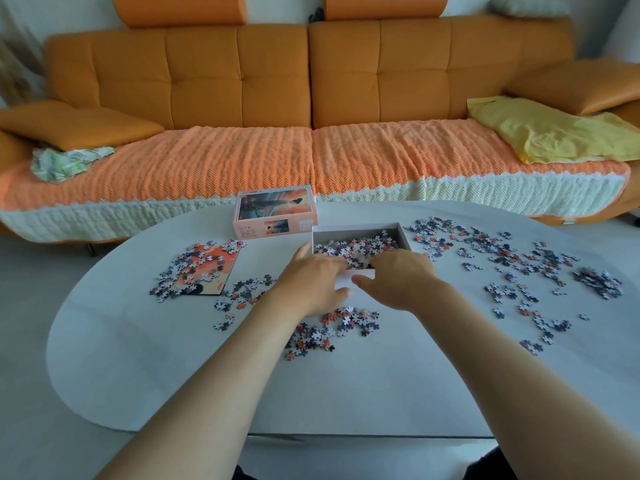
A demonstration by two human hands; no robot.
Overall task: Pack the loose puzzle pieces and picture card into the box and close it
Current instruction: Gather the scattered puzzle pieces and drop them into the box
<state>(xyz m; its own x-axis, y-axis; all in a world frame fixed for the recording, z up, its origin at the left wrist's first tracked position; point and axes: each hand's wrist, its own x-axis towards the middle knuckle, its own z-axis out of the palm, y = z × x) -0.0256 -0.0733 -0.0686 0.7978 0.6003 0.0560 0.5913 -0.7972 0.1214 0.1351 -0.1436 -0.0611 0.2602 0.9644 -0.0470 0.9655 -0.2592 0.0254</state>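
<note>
The left hand (311,282) is held with fingers spread at the near wall of the open box (360,274), which is placed in the middle of the table (346,393) and is partly filled. The fingers of the right hand (398,277) are dipped inside, so it cannot be told whether pieces are pinched. The light box could be pushed or tipped by the wrists and its contents spilled, and the loose pieces (194,268) lying on the picture card (221,263) could be scattered if the card is lifted carelessly.
</note>
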